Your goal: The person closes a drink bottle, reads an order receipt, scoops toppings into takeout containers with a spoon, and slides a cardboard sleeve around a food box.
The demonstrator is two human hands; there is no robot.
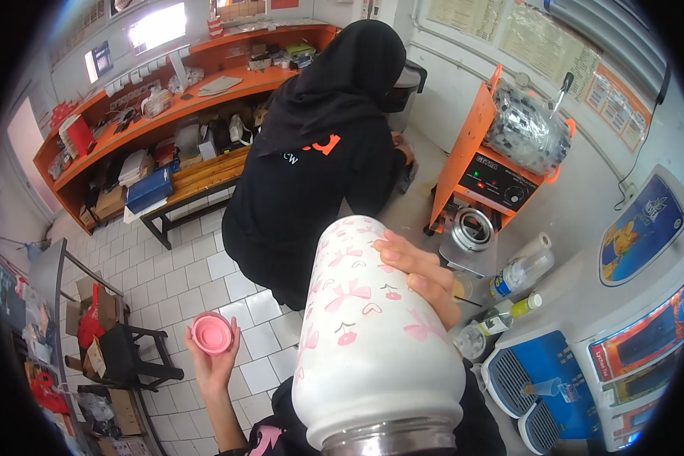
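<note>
A white water bottle (380, 342) printed with pink bows and hearts fills the lower middle of the view. Its base points away from me, and the metal neck is close below the camera. Around its right side wrap the fingers of my right hand (425, 277), closed on it; the thumb is hidden. Lower left, my left hand (214, 365) holds a pink bottle lid (212, 333) between thumb and fingers, hollow side up, apart from the bottle.
A person in black (319, 152) bends at the counter ahead. An orange sealing machine (482, 175) stands to the right, near several bottles and a blue drink dispenser (562, 349). An orange shelf counter (197, 91), a bench (205, 178) and a black stool (133, 353) are leftward.
</note>
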